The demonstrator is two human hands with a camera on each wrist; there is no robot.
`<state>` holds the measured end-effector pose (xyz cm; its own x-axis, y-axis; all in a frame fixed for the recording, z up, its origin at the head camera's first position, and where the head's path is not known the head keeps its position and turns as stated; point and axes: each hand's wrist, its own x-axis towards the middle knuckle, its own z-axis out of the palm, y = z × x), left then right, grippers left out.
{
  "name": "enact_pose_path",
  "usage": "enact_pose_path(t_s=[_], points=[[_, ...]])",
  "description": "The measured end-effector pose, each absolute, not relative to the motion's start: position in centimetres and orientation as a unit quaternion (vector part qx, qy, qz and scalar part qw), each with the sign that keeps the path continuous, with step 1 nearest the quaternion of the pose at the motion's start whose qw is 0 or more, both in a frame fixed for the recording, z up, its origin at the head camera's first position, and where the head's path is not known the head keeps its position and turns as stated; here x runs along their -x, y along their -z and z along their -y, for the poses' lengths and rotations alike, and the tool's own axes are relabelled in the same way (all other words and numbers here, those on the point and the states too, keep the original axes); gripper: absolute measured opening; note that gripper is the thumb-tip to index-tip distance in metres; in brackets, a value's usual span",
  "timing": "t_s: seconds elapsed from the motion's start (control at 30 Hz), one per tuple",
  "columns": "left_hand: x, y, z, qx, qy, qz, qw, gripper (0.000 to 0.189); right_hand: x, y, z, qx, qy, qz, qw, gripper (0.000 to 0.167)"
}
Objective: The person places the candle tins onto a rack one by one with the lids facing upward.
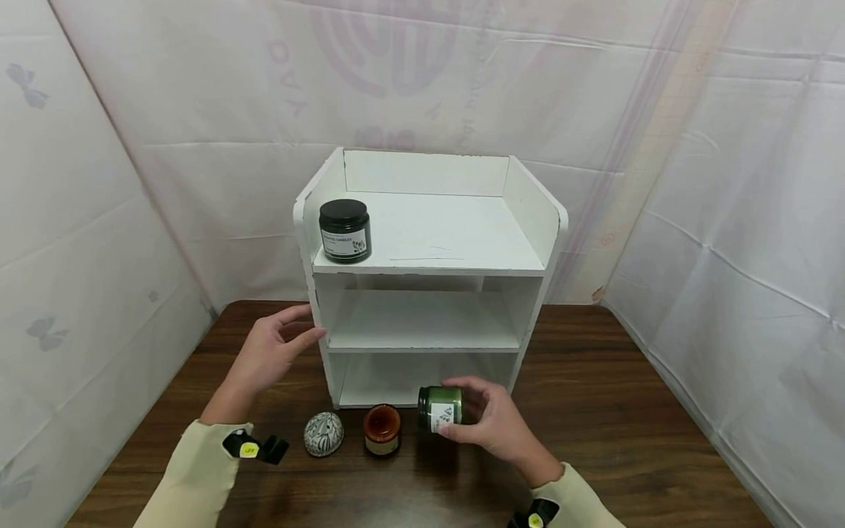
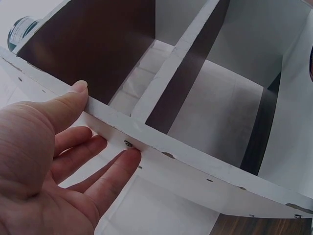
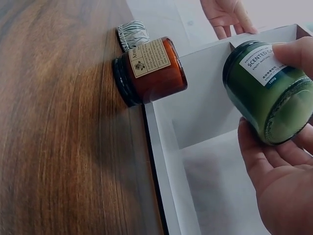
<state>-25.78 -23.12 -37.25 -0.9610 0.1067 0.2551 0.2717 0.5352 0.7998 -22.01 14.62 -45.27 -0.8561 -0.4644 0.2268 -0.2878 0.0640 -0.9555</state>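
Note:
My right hand (image 1: pixel 491 422) holds a green glass scented candle jar (image 1: pixel 444 409) above the table. The jar lies sideways, its dark lid toward the left and its white label showing beside my thumb. My left hand (image 1: pixel 267 348) grips the left side panel of a white shelf unit (image 1: pixel 422 349), the thumb (image 2: pixel 68 105) on the front edge and the fingers against the outer face. An amber candle jar (image 1: pixel 381 429) stands lid-down on the table before the shelf. Left of it sits a round black-and-white patterned tin (image 1: pixel 323 434).
A larger dark candle jar (image 1: pixel 345 231) with a black lid stands at the left of the shelf's top level. The brown wooden table (image 1: pixel 614 411) extends to both sides. Pale sheeting (image 1: pixel 218 183) hangs behind and at the sides.

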Motion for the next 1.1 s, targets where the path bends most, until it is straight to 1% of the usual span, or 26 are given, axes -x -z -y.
enact_pose_path(t_s=[0.1,0.33,0.67,0.93,1.1], points=[[25.8,37.3,23.18,0.11,0.471,0.871,0.089,0.058,21.98,45.34,-14.54,0.267,0.642,-0.716,0.065,0.061],[25.98,37.67,23.24,0.107,0.469,0.872,0.089,0.058,21.83,45.58,-14.25,0.265,0.658,-0.703,0.05,0.056],[25.77,37.33,23.24,0.108,0.472,0.871,0.087,0.058,21.95,45.92,-13.94,0.28,0.683,-0.674,0.031,0.055],[25.79,37.21,23.24,0.111,0.472,0.87,0.085,0.058,21.83,45.64,-13.68,0.247,0.683,-0.686,0.055,0.064],[25.82,37.23,23.23,0.113,0.471,0.87,0.086,0.058,21.63,45.16,-13.67,0.22,0.677,-0.699,0.071,0.063]])
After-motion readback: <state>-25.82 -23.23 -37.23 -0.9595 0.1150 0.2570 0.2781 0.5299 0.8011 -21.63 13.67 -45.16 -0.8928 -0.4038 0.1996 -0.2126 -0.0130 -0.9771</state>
